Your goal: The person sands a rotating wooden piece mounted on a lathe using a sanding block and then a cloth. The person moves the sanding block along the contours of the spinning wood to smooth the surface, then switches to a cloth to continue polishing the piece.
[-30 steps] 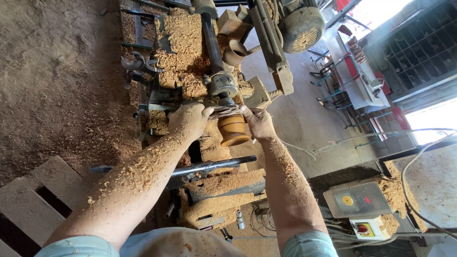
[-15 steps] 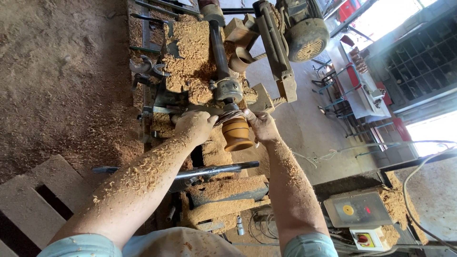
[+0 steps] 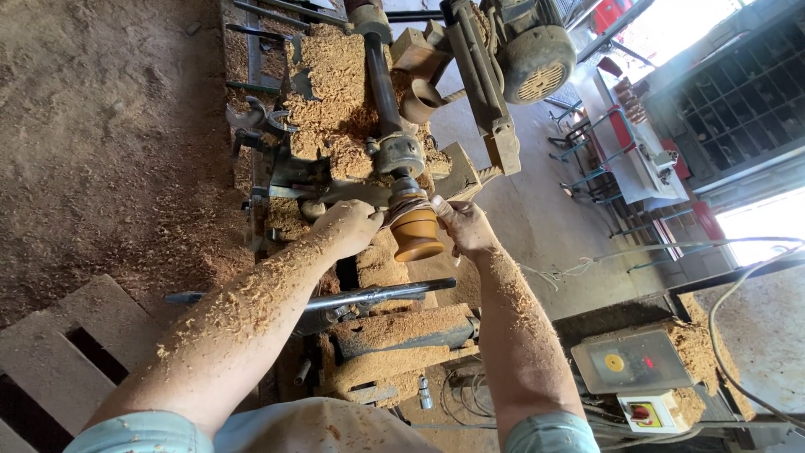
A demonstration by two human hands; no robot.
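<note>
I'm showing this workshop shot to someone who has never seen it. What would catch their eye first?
First the round brown wooden piece mounted on the lathe at mid-frame, with the left hand and right hand closed in on either side of it. Next, the pale sawdust heaped over the machine bed above and clinging to both forearms. At lower right sits a dusty control box with a yellow button.
</note>
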